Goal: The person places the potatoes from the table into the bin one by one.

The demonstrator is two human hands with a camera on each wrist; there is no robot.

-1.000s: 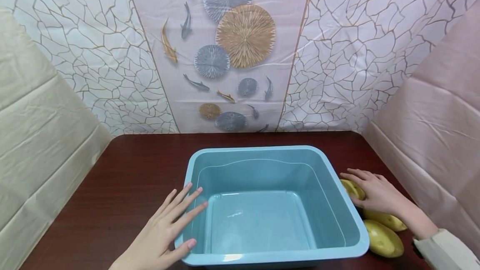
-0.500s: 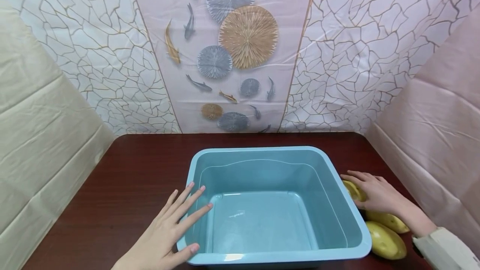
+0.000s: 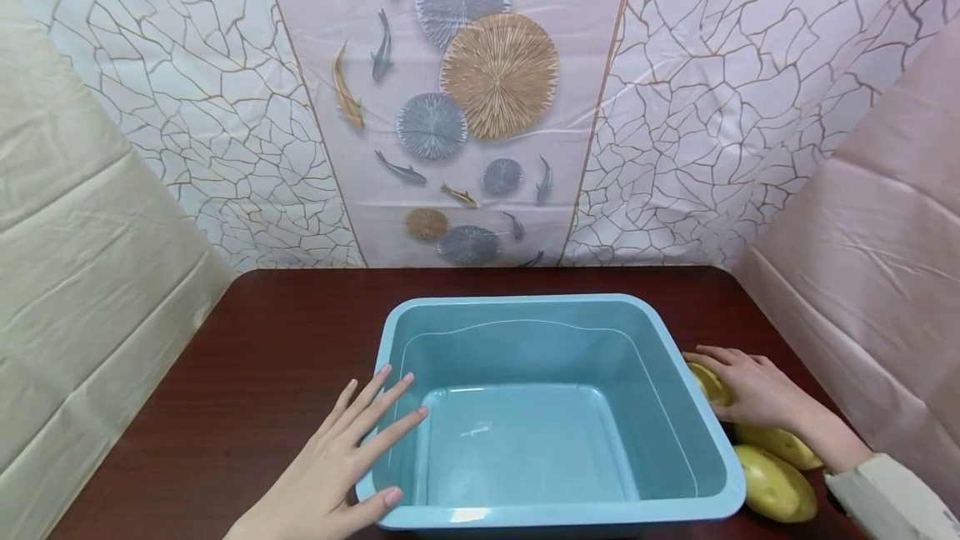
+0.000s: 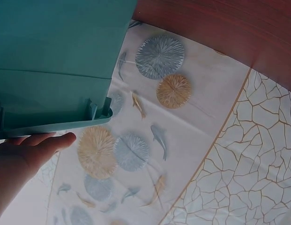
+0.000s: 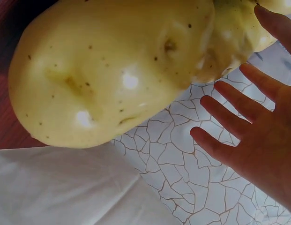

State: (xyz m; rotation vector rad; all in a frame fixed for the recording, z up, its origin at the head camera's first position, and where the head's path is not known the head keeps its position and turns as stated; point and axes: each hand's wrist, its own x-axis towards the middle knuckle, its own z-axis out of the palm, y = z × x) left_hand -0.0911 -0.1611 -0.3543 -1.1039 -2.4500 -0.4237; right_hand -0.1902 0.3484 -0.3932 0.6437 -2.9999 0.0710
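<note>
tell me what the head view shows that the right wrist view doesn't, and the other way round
Only the head view shows the blue plastic tub, the left grip and the pale sleeve. Only the right wrist view shows the palm side of the right grip and clear dark specks on the nearest potato. Both share the right grip, potatoes, dark red table and crack-patterned cloth.

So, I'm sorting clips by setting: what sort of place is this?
Probably a staged tabletop booth indoors, rather than a working kitchen: a creased, fish-printed backdrop hangs behind, and plain pale cloth walls off both sides of a dark red-brown table.
</note>
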